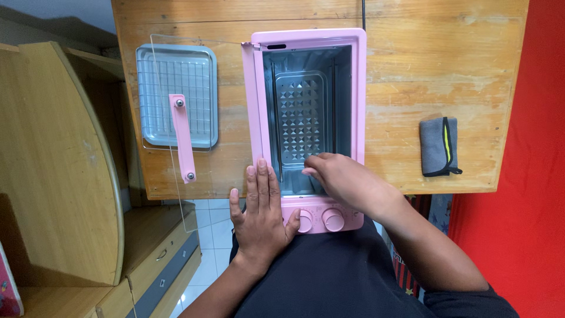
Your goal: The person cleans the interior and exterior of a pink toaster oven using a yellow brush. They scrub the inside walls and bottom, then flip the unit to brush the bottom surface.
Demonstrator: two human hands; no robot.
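Oven (309,126), small pink toaster type, sits mid-table w/ its opening facing up toward the camera; metal cavity shows an embossed diamond-pattern back panel. Its glass door (173,129) is swung open to the left, clear pane w/ a pink handle (183,138) bolted at both ends. Two pink knobs (321,220) on the control strip at the near end, which overhangs the table edge.

Right hand (344,182) reaches into the cavity at its near end, fingers curled together, tips on the metal interior; can't tell if they pinch anything. Left hand (262,215) lies flat on the oven's near-left corner, fingers straight & pressed together, thumb out beside the left knob.

Under the open door: grey baking tray (176,94) w/ a wire rack (175,97) in it. Wooden table (412,70) bears everything. Folded grey cloth (438,146) w/ yellow stripe lies well apart to the right. Wooden cabinet (59,171) at left.
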